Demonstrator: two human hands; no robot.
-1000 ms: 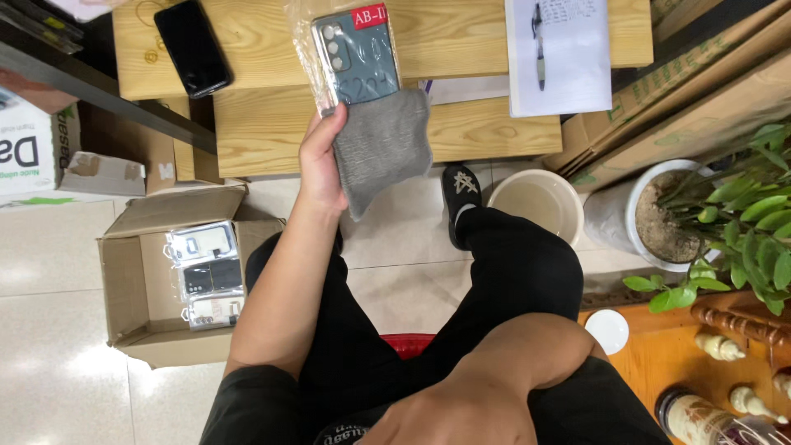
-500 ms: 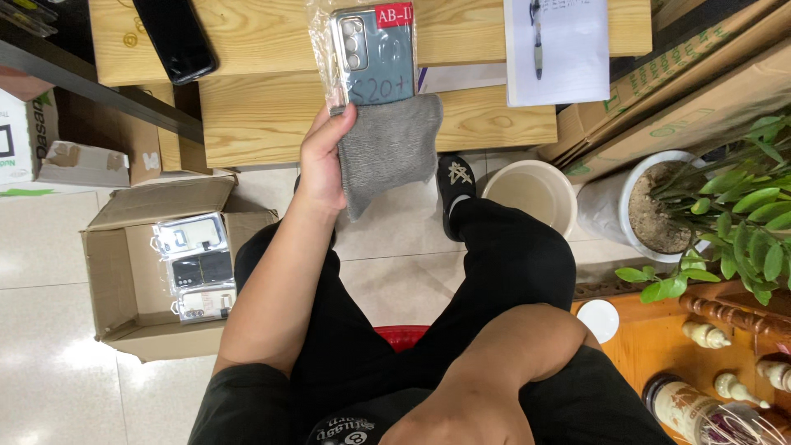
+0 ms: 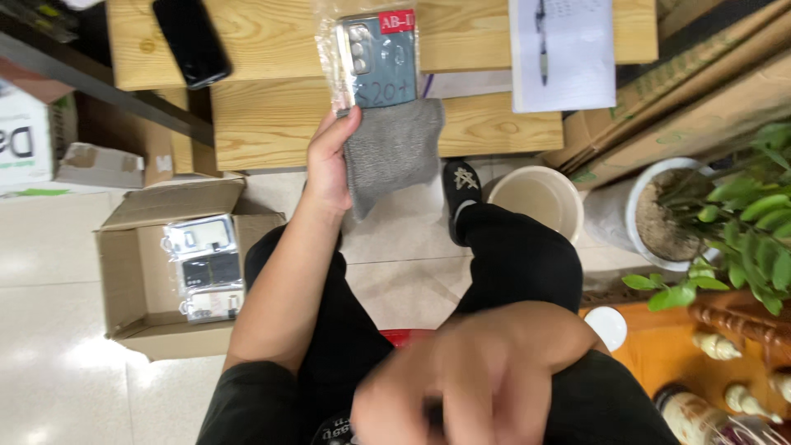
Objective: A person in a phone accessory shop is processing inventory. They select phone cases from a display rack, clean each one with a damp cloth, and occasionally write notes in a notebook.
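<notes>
Your left hand [image 3: 329,165] grips the light, slippery bagged grey phone case [image 3: 377,59] and soft grey cloth [image 3: 391,152]; pinch the edges. Your blurred right hand [image 3: 449,383] can't be read.

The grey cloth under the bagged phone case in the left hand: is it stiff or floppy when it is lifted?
Probably floppy: the grey fabric cloth hangs down loosely below the left hand. It seems light, since thumb and fingers alone hold it together with the clear plastic bag holding a phone case. That glossy bag may slide against it.

Left hand [image 3: 329,161] outstretched, fingers clasped; right hand [image 3: 449,387] near the body, blurred.
</notes>
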